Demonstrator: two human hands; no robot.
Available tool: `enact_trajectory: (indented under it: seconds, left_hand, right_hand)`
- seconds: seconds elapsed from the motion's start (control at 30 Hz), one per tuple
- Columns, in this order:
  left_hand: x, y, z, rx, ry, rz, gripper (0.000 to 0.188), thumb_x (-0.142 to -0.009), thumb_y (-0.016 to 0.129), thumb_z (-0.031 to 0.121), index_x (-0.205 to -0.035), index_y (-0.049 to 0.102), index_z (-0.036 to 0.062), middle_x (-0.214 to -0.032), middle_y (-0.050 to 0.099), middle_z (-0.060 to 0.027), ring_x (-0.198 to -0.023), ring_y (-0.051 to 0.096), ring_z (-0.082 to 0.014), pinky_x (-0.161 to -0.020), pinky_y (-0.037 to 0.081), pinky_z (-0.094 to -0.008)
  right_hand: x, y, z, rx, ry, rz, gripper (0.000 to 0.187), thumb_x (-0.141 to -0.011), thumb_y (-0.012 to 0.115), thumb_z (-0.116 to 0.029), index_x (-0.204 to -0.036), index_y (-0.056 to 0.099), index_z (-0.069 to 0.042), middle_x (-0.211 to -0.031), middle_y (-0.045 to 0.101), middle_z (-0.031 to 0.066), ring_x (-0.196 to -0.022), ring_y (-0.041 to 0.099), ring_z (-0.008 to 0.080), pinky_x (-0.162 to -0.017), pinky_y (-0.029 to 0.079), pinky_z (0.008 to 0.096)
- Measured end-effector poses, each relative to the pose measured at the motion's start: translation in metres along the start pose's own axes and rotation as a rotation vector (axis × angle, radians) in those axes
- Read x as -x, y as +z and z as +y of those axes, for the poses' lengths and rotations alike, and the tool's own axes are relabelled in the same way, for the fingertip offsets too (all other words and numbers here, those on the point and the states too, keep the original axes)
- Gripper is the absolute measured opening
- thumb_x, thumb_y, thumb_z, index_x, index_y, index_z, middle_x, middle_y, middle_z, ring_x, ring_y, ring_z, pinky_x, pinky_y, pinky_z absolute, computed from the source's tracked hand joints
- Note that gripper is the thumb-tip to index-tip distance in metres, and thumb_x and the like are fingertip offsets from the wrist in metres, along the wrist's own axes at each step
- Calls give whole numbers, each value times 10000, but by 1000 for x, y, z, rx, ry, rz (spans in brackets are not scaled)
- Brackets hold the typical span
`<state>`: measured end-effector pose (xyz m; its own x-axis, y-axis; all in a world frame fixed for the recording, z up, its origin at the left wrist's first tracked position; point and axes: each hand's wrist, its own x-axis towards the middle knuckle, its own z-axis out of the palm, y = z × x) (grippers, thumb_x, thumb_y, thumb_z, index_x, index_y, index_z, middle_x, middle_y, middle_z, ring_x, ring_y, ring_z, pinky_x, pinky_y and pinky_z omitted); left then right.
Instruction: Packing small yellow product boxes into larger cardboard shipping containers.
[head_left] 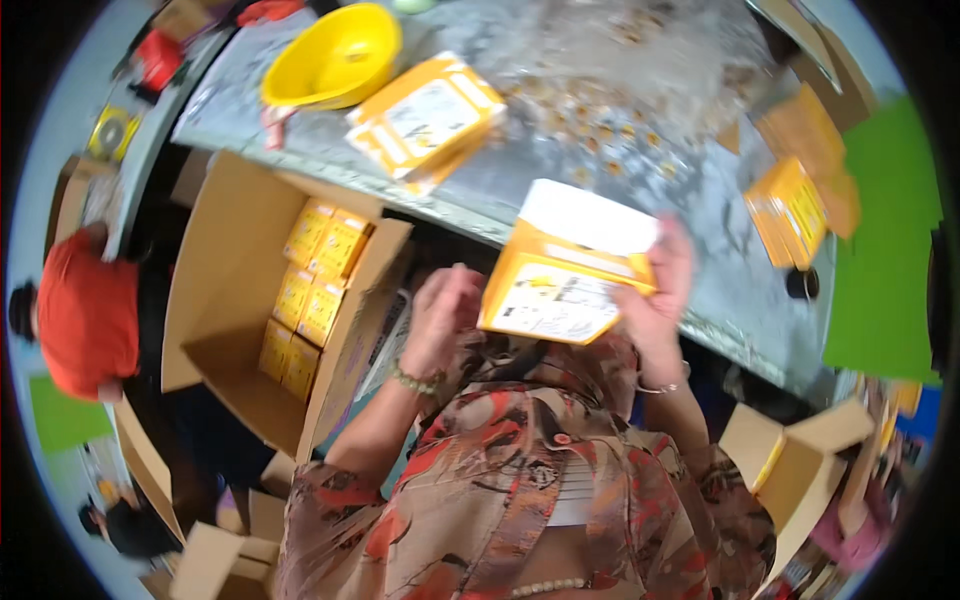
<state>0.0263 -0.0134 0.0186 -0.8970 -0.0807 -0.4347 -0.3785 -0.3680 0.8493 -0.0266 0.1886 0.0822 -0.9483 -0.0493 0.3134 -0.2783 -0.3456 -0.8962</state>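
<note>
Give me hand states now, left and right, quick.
Left hand: open, fingers loosely curled, holding nothing, just left of the yellow and white box.
Right hand: closed on the box's right edge, holding it up.

1. Ahead of you runs a grey, plastic-covered worktable (690, 215)
2. To your left an open cardboard carton (225, 300) stands on the floor
3. A green sheet (885, 250) lies at your right
4. Light is bright and even
</note>
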Motion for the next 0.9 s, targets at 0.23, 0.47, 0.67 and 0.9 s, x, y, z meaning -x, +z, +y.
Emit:
enact_trajectory:
  seconds: [0.23, 0.47, 0.67, 0.9]
  left_hand:
    - [9, -6, 58, 875, -314, -496, 573, -780, 396, 445, -1106, 404, -27, -1107, 436, -197, -992, 459, -262, -853, 370, -373]
    - [28, -124, 92, 712, 240, -305, 535, -675, 552, 81, -1161, 340, 11, -1151, 412, -152, -1053, 421, -254, -896, 351, -361]
    - [20, -268, 31, 493, 284, 286, 591, -663, 556, 13, -1195, 324, 122, -1132, 441, -83, -1000, 465, -244, -843, 387, -412]
    - [-43, -319, -79, 407, -84, 652, 636, -689, 548, -44, -1189, 178, 92, -1028, 466, -129, -855, 527, -250, -662, 476, -385]
  right_hand:
    - [-56, 63, -29, 292, -566, -1021, 976, -550, 736, -242, -1277, 98, -103, -965, 508, 199, -766, 550, 312, -675, 440, 425]
    - [-75, 140, 4, 349, -297, -814, 713, -562, 703, -169, -1161, 361, 10, -1157, 417, 135, -1063, 414, 245, -904, 303, 313]
    - [-73, 88, 62, 346, 229, -710, 484, -707, 523, -18, -1166, 369, -12, -1180, 382, 88, -1077, 394, 202, -900, 306, 306]
    - [-45, 37, 90, 531, 436, -505, 374, -761, 504, -62, -1117, 409, -2, -1135, 438, 75, -985, 463, 171, -856, 341, 287]
